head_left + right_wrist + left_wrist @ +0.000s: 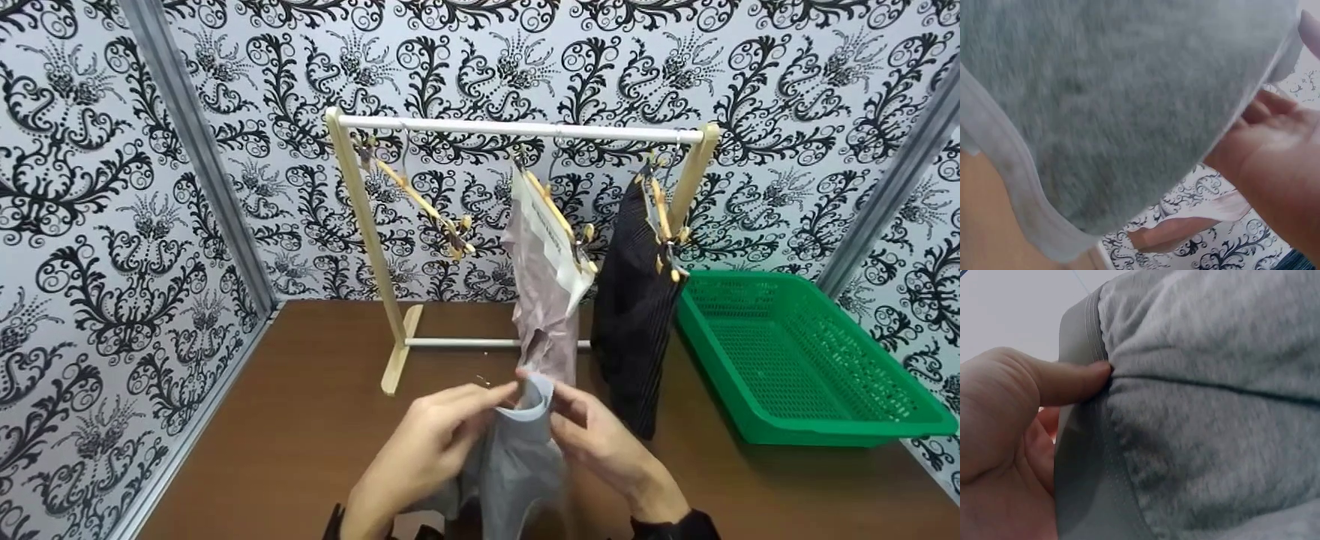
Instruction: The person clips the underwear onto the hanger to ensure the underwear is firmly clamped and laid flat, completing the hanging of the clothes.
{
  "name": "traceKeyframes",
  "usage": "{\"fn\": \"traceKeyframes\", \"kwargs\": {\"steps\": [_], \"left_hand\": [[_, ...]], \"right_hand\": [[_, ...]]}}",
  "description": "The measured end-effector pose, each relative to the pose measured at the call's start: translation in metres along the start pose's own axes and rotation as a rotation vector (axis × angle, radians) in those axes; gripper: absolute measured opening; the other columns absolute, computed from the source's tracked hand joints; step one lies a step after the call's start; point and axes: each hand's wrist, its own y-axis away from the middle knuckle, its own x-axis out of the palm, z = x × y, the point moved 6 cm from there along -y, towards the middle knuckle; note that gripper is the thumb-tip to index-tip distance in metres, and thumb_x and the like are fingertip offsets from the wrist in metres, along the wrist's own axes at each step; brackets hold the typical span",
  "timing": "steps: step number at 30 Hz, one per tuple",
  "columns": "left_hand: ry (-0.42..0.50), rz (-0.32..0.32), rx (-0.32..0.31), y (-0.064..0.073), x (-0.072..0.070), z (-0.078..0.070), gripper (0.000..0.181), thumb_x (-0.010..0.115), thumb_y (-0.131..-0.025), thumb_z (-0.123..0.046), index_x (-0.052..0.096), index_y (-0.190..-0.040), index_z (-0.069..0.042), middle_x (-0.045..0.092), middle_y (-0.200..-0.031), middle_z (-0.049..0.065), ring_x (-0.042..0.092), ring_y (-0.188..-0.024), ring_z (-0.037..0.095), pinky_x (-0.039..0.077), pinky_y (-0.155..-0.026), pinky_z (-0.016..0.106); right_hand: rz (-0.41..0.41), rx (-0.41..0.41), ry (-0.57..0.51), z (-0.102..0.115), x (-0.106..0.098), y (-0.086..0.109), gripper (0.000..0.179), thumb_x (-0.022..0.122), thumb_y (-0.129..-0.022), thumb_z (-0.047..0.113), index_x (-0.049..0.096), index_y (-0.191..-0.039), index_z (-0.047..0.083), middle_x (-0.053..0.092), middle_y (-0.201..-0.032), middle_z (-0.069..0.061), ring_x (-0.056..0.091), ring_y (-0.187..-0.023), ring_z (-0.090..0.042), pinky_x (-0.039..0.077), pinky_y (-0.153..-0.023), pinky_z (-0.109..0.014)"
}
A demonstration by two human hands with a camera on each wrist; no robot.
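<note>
A pair of grey underpants hangs upright between my two hands, its smooth waistband uppermost and curved into a loop. My left hand pinches the band at the left side. In the left wrist view its thumb presses the outside of the waistband, by a dark seam, with the other fingers behind. My right hand holds the band's right side. In the right wrist view the grey cloth hides some of that hand's fingers, and a pale trim edges the cloth.
Ahead stands a wooden rack with a white rail. From it hang a bare clip hanger, a pale pink garment and a black striped garment. A green basket sits right on the brown table.
</note>
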Motion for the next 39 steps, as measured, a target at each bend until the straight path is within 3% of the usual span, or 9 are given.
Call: {"fn": "traceKeyframes", "kwargs": {"steps": [3, 6, 14, 17, 23, 27, 30, 34, 39], "left_hand": [[-0.048, -0.046, -0.027, 0.0, -0.005, 0.003, 0.054, 0.061, -0.085, 0.02, 0.067, -0.132, -0.006, 0.072, -0.106, 0.0, 0.066, -0.091, 0.011, 0.052, -0.083, 0.022], [-0.106, -0.102, -0.03, 0.001, -0.01, 0.007, 0.055, 0.062, -0.083, 0.021, 0.068, -0.131, -0.006, 0.073, -0.107, 0.0, 0.067, -0.093, 0.011, 0.052, -0.083, 0.023], [-0.267, -0.234, -0.12, 0.008, -0.023, 0.033, 0.047, 0.071, -0.082, 0.015, 0.068, -0.126, 0.0, 0.074, -0.111, 0.008, 0.07, -0.095, 0.019, 0.055, -0.086, 0.028], [-0.317, -0.207, -0.184, 0.015, -0.025, 0.05, 0.043, 0.076, -0.084, 0.007, 0.069, -0.126, 0.0, 0.073, -0.117, 0.012, 0.07, -0.107, 0.026, 0.055, -0.091, 0.039], [-0.383, -0.1, -0.369, 0.036, -0.036, 0.085, 0.046, 0.074, -0.081, 0.005, 0.071, -0.125, -0.005, 0.073, -0.11, 0.016, 0.07, -0.088, 0.028, 0.056, -0.076, 0.048], [-0.356, -0.103, -0.468, 0.048, -0.051, 0.099, 0.042, 0.07, -0.082, 0.008, 0.072, -0.122, -0.004, 0.073, -0.115, 0.014, 0.071, -0.098, 0.029, 0.055, -0.086, 0.048], [-0.305, -0.143, -0.514, 0.053, -0.063, 0.105, 0.034, 0.073, -0.087, 0.004, 0.073, -0.119, -0.005, 0.074, -0.097, 0.008, 0.068, -0.077, 0.019, 0.056, -0.072, 0.037], [-0.163, -0.273, -0.567, 0.056, -0.078, 0.11, 0.025, 0.076, -0.09, -0.006, 0.073, -0.115, -0.003, 0.069, -0.082, 0.002, 0.057, -0.061, 0.01, 0.049, -0.056, 0.025], [0.023, -0.467, -0.662, 0.061, -0.093, 0.11, 0.024, 0.074, -0.093, -0.007, 0.072, -0.115, 0.001, 0.073, -0.09, 0.011, 0.064, -0.071, 0.016, 0.053, -0.062, 0.023]], "right_hand": [[-0.153, 0.003, 0.135, 0.003, -0.005, -0.002, 0.045, 0.05, -0.103, 0.0, 0.041, -0.147, -0.01, 0.062, -0.13, -0.008, 0.06, -0.104, -0.011, 0.048, -0.088, -0.023], [-0.299, 0.005, 0.262, 0.008, -0.007, -0.005, 0.031, 0.058, -0.1, 0.001, 0.054, -0.128, -0.013, 0.065, -0.123, -0.008, 0.059, -0.113, -0.015, 0.046, -0.097, -0.027], [-0.554, -0.112, 0.427, 0.03, -0.003, -0.022, 0.012, 0.068, -0.096, 0.003, 0.066, -0.105, -0.004, 0.067, -0.096, -0.009, 0.061, -0.09, -0.017, 0.05, -0.08, -0.027], [-0.619, -0.161, 0.498, 0.037, -0.003, -0.023, 0.011, 0.069, -0.095, 0.002, 0.068, -0.105, -0.002, 0.068, -0.093, -0.008, 0.061, -0.087, -0.016, 0.05, -0.077, -0.026], [-0.672, -0.182, 0.444, 0.042, -0.015, -0.017, 0.019, 0.067, -0.096, 0.004, 0.069, -0.114, -0.005, 0.072, -0.117, -0.014, 0.066, -0.108, -0.024, 0.052, -0.09, -0.03], [-0.722, -0.173, 0.402, 0.047, -0.031, -0.009, 0.022, 0.066, -0.097, 0.005, 0.068, -0.116, -0.005, 0.068, -0.127, -0.015, 0.062, -0.118, -0.029, 0.051, -0.096, -0.034], [-0.769, -0.165, 0.397, 0.051, -0.043, -0.003, 0.022, 0.066, -0.097, 0.004, 0.068, -0.116, -0.006, 0.068, -0.127, -0.016, 0.062, -0.118, -0.027, 0.051, -0.096, -0.033], [-0.795, -0.149, 0.45, 0.053, -0.056, 0.002, 0.024, 0.066, -0.097, 0.004, 0.069, -0.12, -0.005, 0.067, -0.126, -0.02, 0.062, -0.117, -0.022, 0.049, -0.095, -0.028], [-0.801, -0.074, 0.56, 0.049, -0.066, 0.005, 0.017, 0.067, -0.098, 0.007, 0.072, -0.112, -0.001, 0.068, -0.098, -0.011, 0.06, -0.09, -0.017, 0.048, -0.079, -0.025]]}}
